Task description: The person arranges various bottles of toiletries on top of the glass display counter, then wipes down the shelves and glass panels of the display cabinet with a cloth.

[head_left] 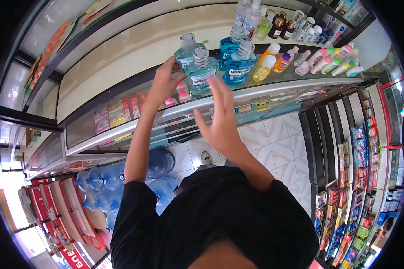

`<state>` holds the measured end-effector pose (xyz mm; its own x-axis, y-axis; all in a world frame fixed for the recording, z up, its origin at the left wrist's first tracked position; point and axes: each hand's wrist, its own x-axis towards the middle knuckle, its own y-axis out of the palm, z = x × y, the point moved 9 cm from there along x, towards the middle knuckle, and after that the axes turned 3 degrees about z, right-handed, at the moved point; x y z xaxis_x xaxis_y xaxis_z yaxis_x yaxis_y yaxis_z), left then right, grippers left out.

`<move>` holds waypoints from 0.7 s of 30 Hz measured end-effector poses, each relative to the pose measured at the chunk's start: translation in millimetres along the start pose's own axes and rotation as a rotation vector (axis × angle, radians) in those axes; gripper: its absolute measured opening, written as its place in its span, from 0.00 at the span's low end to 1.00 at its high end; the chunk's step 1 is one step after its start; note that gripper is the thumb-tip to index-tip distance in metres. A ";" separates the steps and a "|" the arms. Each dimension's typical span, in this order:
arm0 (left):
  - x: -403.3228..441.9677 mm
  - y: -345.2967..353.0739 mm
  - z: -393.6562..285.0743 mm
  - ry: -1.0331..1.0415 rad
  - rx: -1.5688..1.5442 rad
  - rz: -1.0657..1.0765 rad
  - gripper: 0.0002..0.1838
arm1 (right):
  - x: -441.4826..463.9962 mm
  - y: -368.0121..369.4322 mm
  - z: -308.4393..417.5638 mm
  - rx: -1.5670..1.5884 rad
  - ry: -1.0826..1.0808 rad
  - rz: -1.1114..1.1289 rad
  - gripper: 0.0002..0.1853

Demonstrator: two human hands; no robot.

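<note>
My fingers bracket two pale green bottles, all labels toward me.
My left fingers [168,68] curve at the side of the rear pale bottle [183,58]; whether they grip it, I cannot tell. My right fingers [217,96] are spread wide, holding nothing, their tips by the front pale bottle [201,74], perhaps so both sides are guarded. Just right of them stand two blue bottles, front [239,68] and rear [226,48], paired by colour, likely for a tidy display. "LISTER" reads on the front pale label; the front blue one starts alike. Smaller labels are illegible.
</note>
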<state>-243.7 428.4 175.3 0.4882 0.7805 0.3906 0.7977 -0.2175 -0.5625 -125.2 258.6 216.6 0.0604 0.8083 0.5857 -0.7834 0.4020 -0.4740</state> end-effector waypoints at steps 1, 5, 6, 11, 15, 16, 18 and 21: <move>-5.1 -4.9 -3.1 -0.014 -0.028 -0.013 0.24 | -12.6 -1.3 2.5 0.049 0.026 0.063 0.33; -44.3 -39.9 -34.1 -0.058 0.057 -0.201 0.19 | -100.5 38.2 -72.8 0.182 0.183 0.387 0.17; -58.0 -44.4 -40.3 -0.147 0.110 -0.216 0.17 | -120.2 39.4 -112.0 0.237 0.335 0.373 0.15; -135.5 10.4 -46.4 -0.374 -0.381 0.177 0.12 | -157.2 -5.7 -279.3 0.118 0.534 0.037 0.13; -167.5 127.2 -55.3 -0.489 -0.610 0.629 0.12 | -122.8 -11.3 -355.8 0.254 0.558 -0.017 0.19; -170.1 155.7 -43.3 -0.465 -0.577 0.576 0.14 | -113.3 -5.7 -369.2 0.269 0.563 0.047 0.20; -170.6 206.7 -17.5 -0.463 -0.455 0.417 0.19 | -107.6 10.7 -407.9 0.361 0.656 0.100 0.21; -139.3 230.3 -19.7 -0.297 -0.111 0.051 0.25 | -85.5 25.1 -438.2 0.424 0.664 0.100 0.21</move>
<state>-121.0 258.0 5.8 0.4170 0.9002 0.1251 0.8165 -0.3107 -0.4866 121.1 388.0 -133.5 0.2286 0.9732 -0.0247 -0.9654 0.2234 -0.1346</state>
